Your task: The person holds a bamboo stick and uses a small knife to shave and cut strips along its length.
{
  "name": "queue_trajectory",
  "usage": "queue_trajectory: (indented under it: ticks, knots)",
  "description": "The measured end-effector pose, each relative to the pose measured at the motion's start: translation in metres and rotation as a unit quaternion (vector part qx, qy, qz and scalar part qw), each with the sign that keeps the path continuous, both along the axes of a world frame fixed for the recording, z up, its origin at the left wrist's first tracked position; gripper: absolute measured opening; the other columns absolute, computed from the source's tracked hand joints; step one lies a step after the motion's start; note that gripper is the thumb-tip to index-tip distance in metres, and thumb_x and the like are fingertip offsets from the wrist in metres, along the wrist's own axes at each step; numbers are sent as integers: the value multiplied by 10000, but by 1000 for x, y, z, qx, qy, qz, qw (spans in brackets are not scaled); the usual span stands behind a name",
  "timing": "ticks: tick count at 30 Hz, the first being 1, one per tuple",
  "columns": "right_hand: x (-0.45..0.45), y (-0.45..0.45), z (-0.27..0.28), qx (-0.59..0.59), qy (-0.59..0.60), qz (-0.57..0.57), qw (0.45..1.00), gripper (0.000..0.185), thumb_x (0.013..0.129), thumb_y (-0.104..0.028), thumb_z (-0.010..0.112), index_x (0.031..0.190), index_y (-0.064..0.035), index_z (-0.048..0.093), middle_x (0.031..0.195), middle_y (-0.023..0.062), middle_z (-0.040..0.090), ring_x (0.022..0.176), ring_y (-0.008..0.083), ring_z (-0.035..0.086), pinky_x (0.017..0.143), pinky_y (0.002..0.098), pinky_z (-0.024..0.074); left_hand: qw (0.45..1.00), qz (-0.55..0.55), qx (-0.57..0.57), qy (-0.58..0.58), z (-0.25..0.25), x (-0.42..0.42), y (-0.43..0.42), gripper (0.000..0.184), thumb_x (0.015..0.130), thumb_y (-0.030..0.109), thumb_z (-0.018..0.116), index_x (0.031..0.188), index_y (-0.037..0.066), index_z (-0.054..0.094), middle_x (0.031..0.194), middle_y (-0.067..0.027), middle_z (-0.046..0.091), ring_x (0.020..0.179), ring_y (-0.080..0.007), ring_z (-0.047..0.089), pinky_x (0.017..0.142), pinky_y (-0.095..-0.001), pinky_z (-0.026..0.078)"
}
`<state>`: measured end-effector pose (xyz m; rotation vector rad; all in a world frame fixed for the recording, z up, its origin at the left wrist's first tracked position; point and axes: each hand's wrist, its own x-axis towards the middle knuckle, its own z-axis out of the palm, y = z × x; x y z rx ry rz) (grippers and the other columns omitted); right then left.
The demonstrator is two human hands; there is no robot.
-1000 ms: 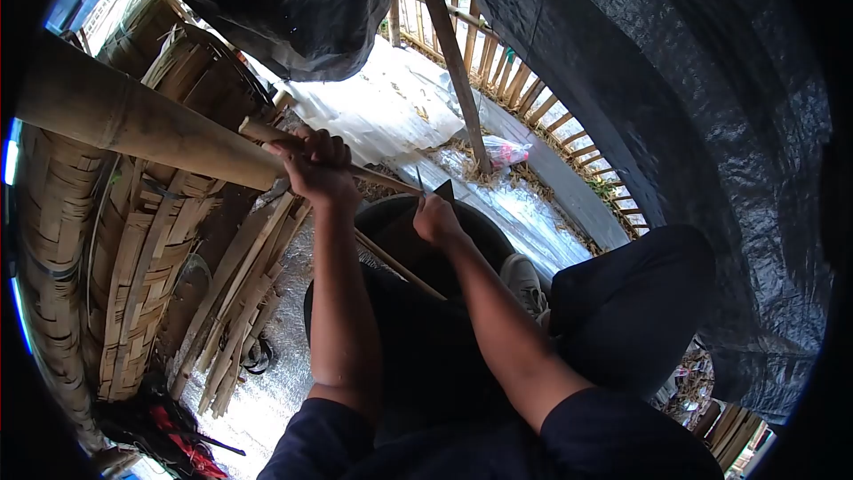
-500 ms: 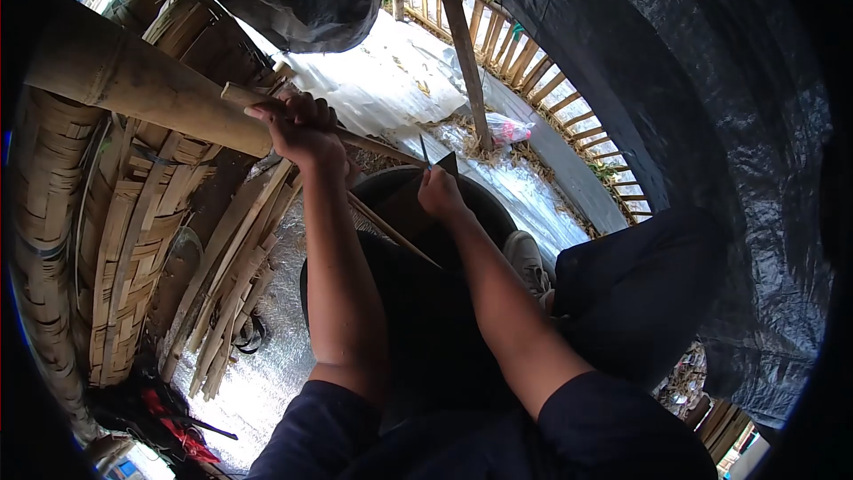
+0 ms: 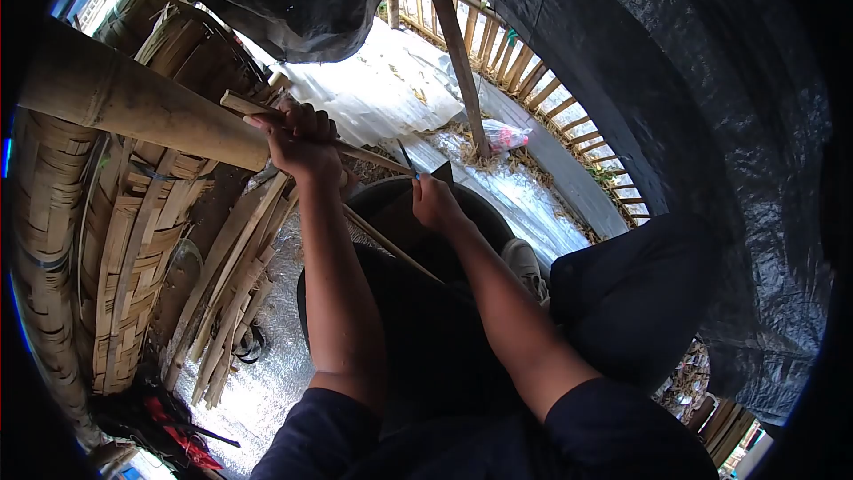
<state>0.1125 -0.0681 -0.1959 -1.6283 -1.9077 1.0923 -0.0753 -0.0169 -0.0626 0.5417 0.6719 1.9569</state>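
Observation:
My left hand (image 3: 304,138) is closed around a long bamboo strip (image 3: 378,158), whose upper end sticks out past my thumb. The strip runs down to the right towards my right hand (image 3: 434,201). That hand is closed on a knife (image 3: 405,155); the thin dark blade points up and crosses the strip's far end, while the handle is mostly hidden by my fingers. A second thin strip (image 3: 391,245) slants below my left wrist across my dark clothing. Whether it joins the held strip is hidden behind my hand.
A thick bamboo pole (image 3: 151,111) reaches in from the left near my left hand. Below it stand woven bamboo baskets (image 3: 133,258) and a bundle of split strips (image 3: 235,289). Black sheeting (image 3: 675,80) hangs on the right, and a wooden post (image 3: 458,53) stands ahead.
My right hand and the knife have shifted a little left along the strip, towards my left hand. The left hand keeps its grip in nearly the same place.

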Motion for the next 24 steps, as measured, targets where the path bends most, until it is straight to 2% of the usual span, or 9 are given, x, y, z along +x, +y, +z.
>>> queue_trajectory:
  ticks: [2, 6, 9, 11, 14, 17, 19, 22, 24]
  knots:
    - [3, -9, -27, 8, 6, -52, 999, 271, 922, -172, 437, 850, 66, 543, 823, 338, 582, 839, 483, 574, 734, 516, 457, 1000, -3, -2, 1, 1, 0, -2, 546, 876, 663, 353, 684, 153, 389, 518, 57, 233, 428, -88, 159, 419, -264, 137]
    - [7, -2, -30, -24, -51, -16, 998, 218, 903, -146, 449, 855, 44, 542, 831, 316, 601, 851, 459, 594, 755, 493, 484, 1000, 5, -13, 7, 8, 4, 0, 572, 867, 686, 344, 628, 166, 341, 501, 56, 213, 438, -91, 144, 418, -278, 118]
    - [3, -9, -12, 80, 39, -1, 996, 222, 911, -134, 450, 809, 53, 512, 796, 328, 586, 813, 475, 579, 735, 526, 461, 999, -29, 0, 14, 8, 7, -4, 572, 872, 680, 340, 623, 166, 330, 504, 56, 210, 443, -91, 146, 420, -278, 123]
    - [12, -11, -38, -42, 11, -56, 997, 224, 908, -131, 454, 803, 58, 516, 810, 326, 587, 834, 464, 582, 739, 512, 463, 998, -43, 13, 32, 7, 6, -3, 571, 874, 678, 338, 621, 166, 323, 507, 57, 208, 447, -91, 149, 423, -277, 127]
    - [19, -1, -102, 52, -68, -10, 996, 209, 900, -148, 474, 824, 37, 535, 750, 289, 598, 766, 450, 598, 689, 495, 482, 994, -85, 66, 23, 5, 8, 2, 562, 858, 689, 362, 662, 164, 321, 518, 62, 194, 447, -90, 136, 426, -272, 127]
    - [6, 0, -13, 76, 44, -1, 996, 212, 913, -156, 475, 833, 35, 520, 794, 292, 597, 811, 461, 580, 678, 516, 451, 996, -72, 39, 35, 9, 18, -2, 565, 861, 686, 363, 652, 163, 322, 514, 60, 186, 446, -90, 137, 425, -275, 129]
    - [8, -9, -39, 113, 81, -18, 990, 198, 910, -156, 482, 835, 21, 530, 787, 286, 598, 797, 455, 583, 669, 515, 454, 996, -72, 29, 35, 9, 9, -4, 574, 861, 689, 361, 637, 161, 324, 514, 57, 185, 447, -91, 137, 426, -279, 131]
    - [15, 0, -55, 39, 60, -67, 995, 197, 905, -148, 488, 810, 20, 530, 779, 287, 594, 793, 452, 584, 670, 510, 453, 999, -38, 21, 26, 5, -1, -4, 574, 870, 682, 346, 620, 166, 317, 509, 51, 200, 448, -93, 131, 422, -280, 120]
    - [7, 8, -54, -11, -57, -17, 998, 225, 913, -156, 471, 801, 31, 528, 769, 293, 595, 795, 449, 592, 676, 507, 464, 998, -45, 27, 23, 0, -6, -1, 578, 870, 683, 342, 610, 167, 318, 506, 47, 212, 450, -95, 128, 417, -278, 108]
